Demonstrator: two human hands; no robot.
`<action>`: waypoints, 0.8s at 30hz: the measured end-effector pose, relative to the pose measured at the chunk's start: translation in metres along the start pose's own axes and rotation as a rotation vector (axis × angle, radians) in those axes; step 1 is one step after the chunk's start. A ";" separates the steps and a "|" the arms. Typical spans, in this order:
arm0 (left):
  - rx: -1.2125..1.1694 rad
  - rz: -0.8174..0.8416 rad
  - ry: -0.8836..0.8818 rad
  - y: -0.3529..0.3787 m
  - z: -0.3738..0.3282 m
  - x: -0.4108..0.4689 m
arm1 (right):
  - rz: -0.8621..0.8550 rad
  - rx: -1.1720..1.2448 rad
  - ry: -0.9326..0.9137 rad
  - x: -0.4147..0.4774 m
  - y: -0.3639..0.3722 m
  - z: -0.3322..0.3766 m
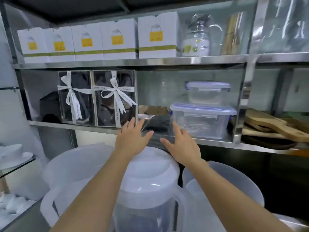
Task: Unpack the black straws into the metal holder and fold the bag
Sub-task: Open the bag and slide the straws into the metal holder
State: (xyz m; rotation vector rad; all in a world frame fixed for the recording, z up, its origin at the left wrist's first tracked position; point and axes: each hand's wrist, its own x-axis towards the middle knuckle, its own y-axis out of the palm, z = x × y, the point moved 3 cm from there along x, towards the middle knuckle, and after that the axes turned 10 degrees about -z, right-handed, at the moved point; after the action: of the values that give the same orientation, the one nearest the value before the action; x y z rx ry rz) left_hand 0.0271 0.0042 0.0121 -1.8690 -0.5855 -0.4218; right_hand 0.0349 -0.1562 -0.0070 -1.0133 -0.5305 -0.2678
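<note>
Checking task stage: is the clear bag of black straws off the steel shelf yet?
No, the clear bag of black straws lies on the steel shelf, an open hand on each side.

The bag of black straws [157, 124] is half hidden between both hands, its contents blurred

Both hands are reaching toward a clear bag of black straws [157, 123] that is lying on the middle steel shelf [217, 142], just past centre toward twelve o'clock; the left hand [132, 139] is resting open at the bag's nine o'clock side, fingers spread; the right hand [182, 142] is flanking it at three o'clock, also open; two stacked clear lidded containers [203, 119] are sitting further toward three o'clock; ribboned gift boxes [98, 98] are standing toward ten o'clock; a white-lidded plastic jug [150, 174] is sitting at six o'clock.
</note>
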 end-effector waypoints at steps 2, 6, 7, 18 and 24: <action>-0.087 0.108 -0.101 0.013 0.010 0.005 | 0.095 0.119 0.140 0.008 0.016 -0.005; -0.388 0.252 -0.256 0.030 0.023 0.008 | 0.242 0.513 0.403 0.012 0.034 -0.011; -0.414 0.245 -0.262 0.030 0.023 0.008 | 0.257 0.570 0.435 0.011 0.034 -0.011; -0.761 0.048 -0.352 -0.001 0.012 0.002 | 0.087 0.863 0.537 0.007 -0.008 -0.005; -0.609 0.052 -0.149 -0.011 0.003 -0.012 | -0.007 0.970 0.467 0.006 -0.054 0.008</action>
State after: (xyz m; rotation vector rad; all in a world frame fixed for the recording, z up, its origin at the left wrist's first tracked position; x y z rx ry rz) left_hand 0.0110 0.0084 0.0128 -2.5096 -0.5417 -0.4623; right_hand 0.0131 -0.1765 0.0393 0.0057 -0.1795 -0.2045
